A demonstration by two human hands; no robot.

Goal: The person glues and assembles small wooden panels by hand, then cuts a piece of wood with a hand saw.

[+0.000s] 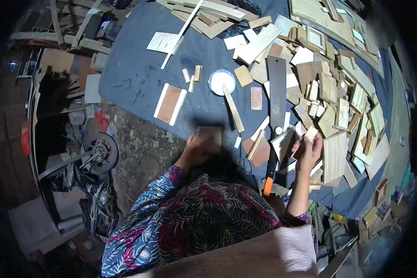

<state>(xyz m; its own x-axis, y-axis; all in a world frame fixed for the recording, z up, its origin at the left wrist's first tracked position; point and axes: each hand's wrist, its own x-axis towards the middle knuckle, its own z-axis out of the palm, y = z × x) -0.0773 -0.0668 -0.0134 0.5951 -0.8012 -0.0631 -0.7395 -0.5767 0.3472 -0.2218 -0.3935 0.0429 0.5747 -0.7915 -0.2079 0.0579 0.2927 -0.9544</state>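
left hand (202, 146) on brown board (214, 134), orange-handled saw (276, 102) between hands — scraps (328, 88) beyond

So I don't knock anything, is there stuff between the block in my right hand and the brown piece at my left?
Yes: the saw, thin wooden strips and a small white piece lie between the block in your right hand and the brown piece at your left hand.

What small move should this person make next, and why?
Probably bring the small pale block in the right hand over to the brown board at the left hand to try its fit: the pieces are apart, and the nearby panel has pale strips along two opposite edges, suggesting a similar pairing.
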